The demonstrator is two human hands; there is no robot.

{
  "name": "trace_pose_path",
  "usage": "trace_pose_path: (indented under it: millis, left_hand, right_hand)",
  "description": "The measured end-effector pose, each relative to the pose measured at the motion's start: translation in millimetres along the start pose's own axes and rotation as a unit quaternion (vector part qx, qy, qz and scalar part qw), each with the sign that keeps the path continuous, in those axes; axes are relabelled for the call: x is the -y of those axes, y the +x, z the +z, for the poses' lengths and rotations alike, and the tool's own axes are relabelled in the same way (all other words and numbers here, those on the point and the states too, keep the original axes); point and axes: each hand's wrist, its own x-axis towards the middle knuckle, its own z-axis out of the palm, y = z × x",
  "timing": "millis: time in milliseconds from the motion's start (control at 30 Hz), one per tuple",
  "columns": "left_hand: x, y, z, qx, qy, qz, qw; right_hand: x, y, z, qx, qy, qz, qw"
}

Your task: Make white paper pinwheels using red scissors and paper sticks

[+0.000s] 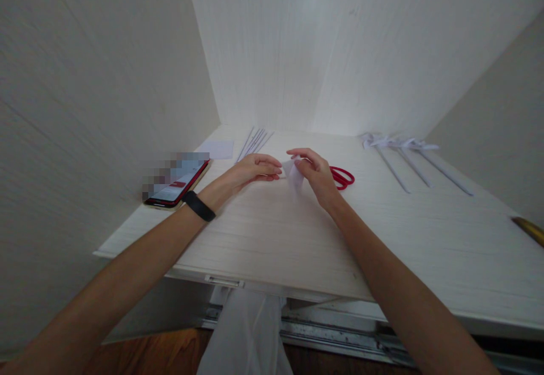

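Both hands are meeting right over the middle of the pale wood-grain desk [297, 233], so here's how it looks. Your right hand [317, 174] has its thumb and fingers curled shut on the small folded piece of white paper [294, 175], gripping its top right edge. Your left hand [255, 168], the one with the black wristband [199, 205], lies flatter, fingers stretched out toward the paper's left side; they look to be touching or pinching that edge, but I can't tell how firm the hold is.

So the paper sits between the two hands, with its long axis running roughly up and down, the lower tip pointing at the desk and back toward you. The right hand is clearly the closer one and has the real grip.

Just beyond your right hand are the red-handled scissors [343, 177], lying flat, nearly touching your knuckles. Off to the left is a red-cased smartphone [178, 185], behind your left hand a bundle of thin white strips [254, 143], and far right three rolled white paper stems [408, 160].
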Motion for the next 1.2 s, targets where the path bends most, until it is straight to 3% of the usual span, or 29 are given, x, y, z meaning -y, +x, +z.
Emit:
trace_pose_path:
  millis: [267,533,767,1000,1200]
  left_hand:
    - [6.7,2.7,0.3,0.102,0.003,-0.030,0.994]
    - [12.8,7.0,-1.6,0.139,-0.020,-0.050,0.989]
    - [10.2,5.8,0.3,0.136,0.022,-0.042,0.990]
    - [0.4,0.9,6.6,0.091,0.041,-0.036,0.994]
    - [0.1,3.2,1.7,-0.026,0.015,0.020,0.999]
  right_hand:
    - [-0.3,1.5,0.9,-0.003,0.004,0.006,1.000]
    - [3.8,2.5,4.2,-0.007,0.021,-0.012,1.000]
    - [4.5,-0.7,9.2,0.010,0.022,-0.016,1.000]
    - [1.1,1.8,8.8,-0.020,0.039,0.025,0.999]
    - [-1.7,2.8,4.4,-0.011,0.045,0.108,0.993]
